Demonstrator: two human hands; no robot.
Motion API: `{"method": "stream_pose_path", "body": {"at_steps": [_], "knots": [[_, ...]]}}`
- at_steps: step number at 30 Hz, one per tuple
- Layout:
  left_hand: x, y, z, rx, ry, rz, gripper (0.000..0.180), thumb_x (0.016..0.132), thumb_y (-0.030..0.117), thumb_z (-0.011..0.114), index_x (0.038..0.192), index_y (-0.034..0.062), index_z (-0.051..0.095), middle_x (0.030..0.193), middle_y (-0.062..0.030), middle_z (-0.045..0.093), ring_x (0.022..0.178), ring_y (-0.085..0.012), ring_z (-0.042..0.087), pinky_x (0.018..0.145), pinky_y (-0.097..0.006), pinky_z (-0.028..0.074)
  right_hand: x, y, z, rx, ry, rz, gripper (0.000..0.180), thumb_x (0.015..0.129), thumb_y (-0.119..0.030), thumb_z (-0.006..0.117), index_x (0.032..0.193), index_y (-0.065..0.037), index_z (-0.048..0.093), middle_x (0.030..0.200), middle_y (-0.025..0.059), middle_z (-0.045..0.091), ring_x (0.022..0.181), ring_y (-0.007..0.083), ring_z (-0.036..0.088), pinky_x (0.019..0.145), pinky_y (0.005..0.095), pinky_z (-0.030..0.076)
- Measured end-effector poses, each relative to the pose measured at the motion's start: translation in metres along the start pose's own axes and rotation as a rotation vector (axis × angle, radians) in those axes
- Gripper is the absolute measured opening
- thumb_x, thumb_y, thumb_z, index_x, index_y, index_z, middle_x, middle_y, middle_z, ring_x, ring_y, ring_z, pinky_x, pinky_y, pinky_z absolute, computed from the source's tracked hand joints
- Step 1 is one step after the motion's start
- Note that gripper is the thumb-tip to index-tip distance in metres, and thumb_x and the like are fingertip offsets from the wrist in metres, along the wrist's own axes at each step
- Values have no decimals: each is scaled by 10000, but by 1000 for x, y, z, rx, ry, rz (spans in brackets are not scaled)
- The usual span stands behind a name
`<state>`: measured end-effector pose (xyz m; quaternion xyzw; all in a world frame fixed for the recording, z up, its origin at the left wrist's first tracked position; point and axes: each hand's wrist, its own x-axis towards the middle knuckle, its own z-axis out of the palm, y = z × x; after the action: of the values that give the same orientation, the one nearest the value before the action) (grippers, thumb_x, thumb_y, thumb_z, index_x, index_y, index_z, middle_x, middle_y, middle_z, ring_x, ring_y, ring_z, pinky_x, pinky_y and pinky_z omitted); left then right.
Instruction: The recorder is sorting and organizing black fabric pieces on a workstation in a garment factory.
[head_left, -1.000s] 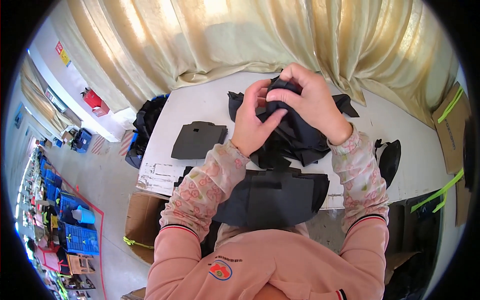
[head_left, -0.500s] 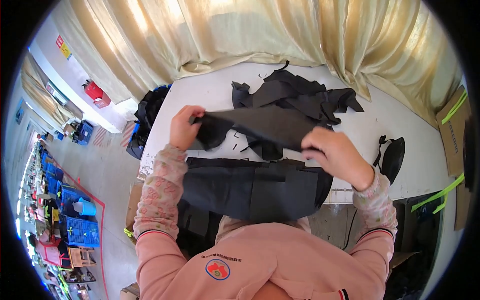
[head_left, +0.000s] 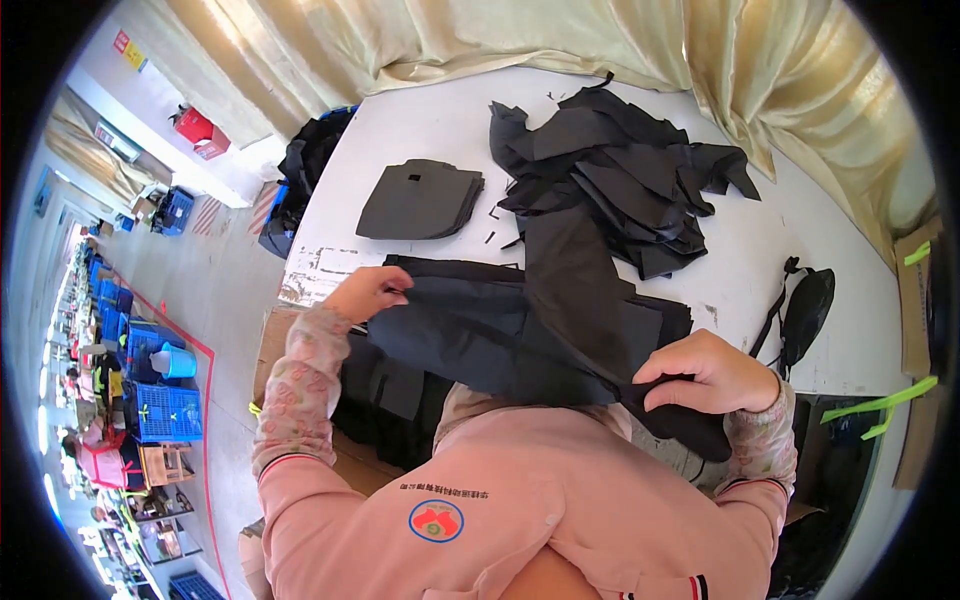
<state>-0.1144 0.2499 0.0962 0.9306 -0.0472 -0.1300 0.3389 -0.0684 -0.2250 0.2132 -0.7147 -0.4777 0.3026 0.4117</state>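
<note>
A long piece of black fabric (head_left: pixel 500 330) is stretched between my two hands over the near edge of the white table (head_left: pixel 420 110). My left hand (head_left: pixel 368 292) pinches its left end. My right hand (head_left: pixel 706 374) is closed on its right end, close to my chest. The piece lies over a stack of flat black fabric pieces (head_left: pixel 640 312) at the table's front edge. Behind it, a loose heap of black fabric pieces (head_left: pixel 620 180) fills the far middle of the table.
A small stack of dark grey cut panels (head_left: pixel 418 200) sits at the table's left. A black pouch with a strap (head_left: pixel 808 308) lies at the right. Beige curtains (head_left: pixel 560 40) hang behind. Black cloth (head_left: pixel 300 170) hangs off the left edge. Blue crates (head_left: pixel 160 410) stand on the floor.
My hands have pulled one black piece off the heap, spread it out and drawn it down toward the table's near edge and my body.
</note>
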Motion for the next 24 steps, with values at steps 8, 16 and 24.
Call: {"method": "stream_pose_path", "body": {"at_steps": [8,16,24], "knots": [[23,124,77,-6,161,602,967,645,394,842,1430,88,367,1376,-234,412,1242,-398,421,1091,-479,298,32,-27,0,-70,113,-106,166,822,-91,721,964,-34,656,802,103,678,668,253,656,587,291,481],[46,125,109,-34,489,676,585,576,-29,693,1138,90,586,1099,-97,591,1094,-326,528,966,-445,404,40,-46,7,-119,18,-124,173,775,-104,751,914,-44,667,753,103,656,648,285,642,550,308,472],[7,27,34,-106,803,274,272,671,-86,621,902,56,645,851,-87,636,879,-301,579,779,-375,462,8,-37,9,-61,-82,-28,257,692,-115,818,903,-44,691,731,105,672,596,266,644,529,275,467]]}}
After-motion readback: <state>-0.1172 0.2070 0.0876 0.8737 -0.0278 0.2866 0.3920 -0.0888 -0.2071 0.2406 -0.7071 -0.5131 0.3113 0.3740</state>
